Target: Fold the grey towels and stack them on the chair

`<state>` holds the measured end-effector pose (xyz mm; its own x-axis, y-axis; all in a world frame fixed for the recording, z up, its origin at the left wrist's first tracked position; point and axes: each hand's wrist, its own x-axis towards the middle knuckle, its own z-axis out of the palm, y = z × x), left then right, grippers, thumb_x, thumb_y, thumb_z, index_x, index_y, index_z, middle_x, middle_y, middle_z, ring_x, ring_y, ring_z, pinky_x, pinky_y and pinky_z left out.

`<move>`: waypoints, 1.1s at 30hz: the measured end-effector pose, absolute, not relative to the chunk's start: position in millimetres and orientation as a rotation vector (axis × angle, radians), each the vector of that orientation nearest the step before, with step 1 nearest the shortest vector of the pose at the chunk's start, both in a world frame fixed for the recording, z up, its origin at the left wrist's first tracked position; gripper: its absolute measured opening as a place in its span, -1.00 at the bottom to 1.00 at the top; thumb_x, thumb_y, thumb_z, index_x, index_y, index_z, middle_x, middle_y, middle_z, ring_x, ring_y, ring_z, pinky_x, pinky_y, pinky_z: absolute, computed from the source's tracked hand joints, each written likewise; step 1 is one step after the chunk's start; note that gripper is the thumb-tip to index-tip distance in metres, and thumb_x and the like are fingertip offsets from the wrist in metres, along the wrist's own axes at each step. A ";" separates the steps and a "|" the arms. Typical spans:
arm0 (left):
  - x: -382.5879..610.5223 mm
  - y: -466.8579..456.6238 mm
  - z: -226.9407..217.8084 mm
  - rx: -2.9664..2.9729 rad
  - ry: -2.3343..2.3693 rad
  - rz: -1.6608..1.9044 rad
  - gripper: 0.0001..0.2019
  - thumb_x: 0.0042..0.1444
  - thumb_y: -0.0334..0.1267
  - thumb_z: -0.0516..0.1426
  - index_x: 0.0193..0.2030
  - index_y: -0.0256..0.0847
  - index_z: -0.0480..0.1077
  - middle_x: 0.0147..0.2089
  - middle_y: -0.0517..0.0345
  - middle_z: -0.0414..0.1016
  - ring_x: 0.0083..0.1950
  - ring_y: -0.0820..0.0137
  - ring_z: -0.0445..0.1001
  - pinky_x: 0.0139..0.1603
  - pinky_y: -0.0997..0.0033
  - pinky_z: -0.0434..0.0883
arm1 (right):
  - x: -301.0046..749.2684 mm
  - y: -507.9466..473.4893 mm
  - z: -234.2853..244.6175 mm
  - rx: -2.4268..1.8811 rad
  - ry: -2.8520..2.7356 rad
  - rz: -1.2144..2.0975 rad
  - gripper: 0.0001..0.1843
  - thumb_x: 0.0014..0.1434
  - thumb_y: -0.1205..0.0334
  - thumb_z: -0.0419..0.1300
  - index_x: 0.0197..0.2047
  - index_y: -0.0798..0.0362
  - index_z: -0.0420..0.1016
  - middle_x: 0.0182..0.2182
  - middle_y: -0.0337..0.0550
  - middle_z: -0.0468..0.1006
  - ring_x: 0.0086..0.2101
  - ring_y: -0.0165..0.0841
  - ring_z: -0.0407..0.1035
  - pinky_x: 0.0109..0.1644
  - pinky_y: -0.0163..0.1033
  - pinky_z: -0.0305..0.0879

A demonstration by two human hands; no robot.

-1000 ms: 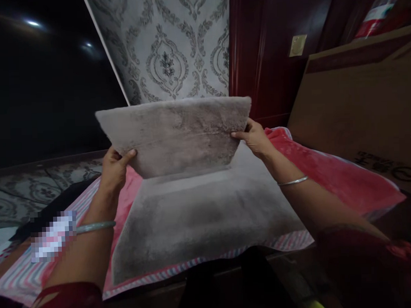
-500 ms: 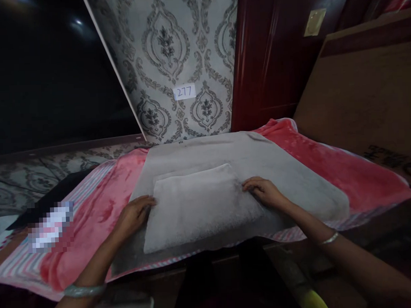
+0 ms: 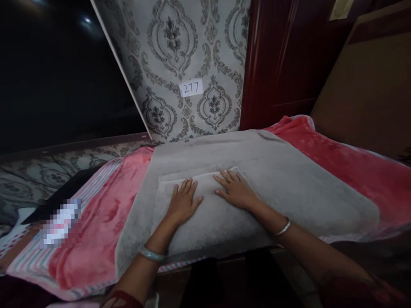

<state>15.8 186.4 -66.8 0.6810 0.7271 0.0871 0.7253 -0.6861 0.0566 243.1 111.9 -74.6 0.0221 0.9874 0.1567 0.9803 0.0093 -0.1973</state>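
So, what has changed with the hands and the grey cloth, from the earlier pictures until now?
The upper layer of the grey cloth was held up by its edges; now it lies flat. Both hands let go of the edges and moved on top of it: the left hand and right hand rest palm-down, side by side. The pink blanket underneath stayed as it was.
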 end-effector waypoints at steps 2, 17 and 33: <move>12.0 189.1 -64.3 2.845 1.317 0.126 -0.36 0.35 0.08 -0.15 0.49 -0.14 -0.02 0.54 0.00 -0.14 0.54 0.15 -0.19 0.47 -0.20 -0.17 | 245.7 111.5 -78.2 -2.037 -2.034 0.027 -0.29 0.36 -0.21 -0.09 0.46 -0.11 0.06 0.45 -0.04 -0.03 0.41 0.00 -0.20 0.41 0.23 -0.23; -25.9 211.0 -50.2 2.645 1.819 -0.048 -0.33 0.35 0.03 -0.22 0.50 -0.24 -0.12 0.55 -0.03 -0.21 0.54 0.10 -0.23 0.43 -0.26 -0.05 | 243.7 111.4 -68.0 -2.066 -2.024 0.089 -0.31 0.38 -0.16 -0.10 0.48 -0.11 0.02 0.46 -0.07 -0.06 0.41 -0.03 -0.22 0.41 0.17 -0.24; 7.4 255.9 -12.2 2.688 1.950 0.040 -0.47 0.32 -0.10 -0.16 -0.05 -0.38 0.55 0.00 -0.33 0.55 0.09 -0.01 0.48 0.08 0.03 0.32 | 290.5 157.1 -26.0 -2.414 -1.482 0.165 -0.61 0.34 0.13 0.04 0.09 0.11 0.52 0.10 0.14 0.48 0.07 -0.14 0.35 0.02 -0.18 0.26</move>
